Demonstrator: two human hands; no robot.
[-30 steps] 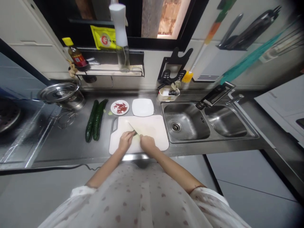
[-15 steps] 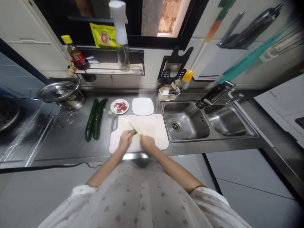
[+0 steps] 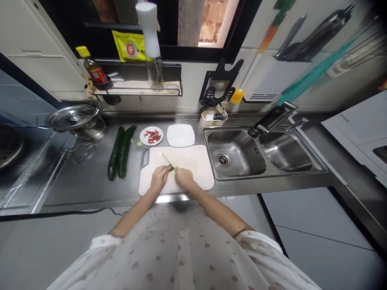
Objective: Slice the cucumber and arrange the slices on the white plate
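Observation:
A white cutting board with a grey handle lies in front of me. My right hand is closed around the handle of a knife, whose thin blade points to the far left over the board. With bent fingers, my left hand presses a small green cucumber piece against the board, close beside the blade. My fingers and the knife partly hide the piece. Two whole cucumbers lie side by side left of the board.
Behind the board stand a small plate of chopped red pieces and a white square plate. A steel double sink is at the right, a lidded pot and wire rack at the left. Above runs a shelf with bottles.
My right hand and the knife have shifted slightly to the left, closer to my left hand. More of the green piece shows now. My left hand keeps its place.

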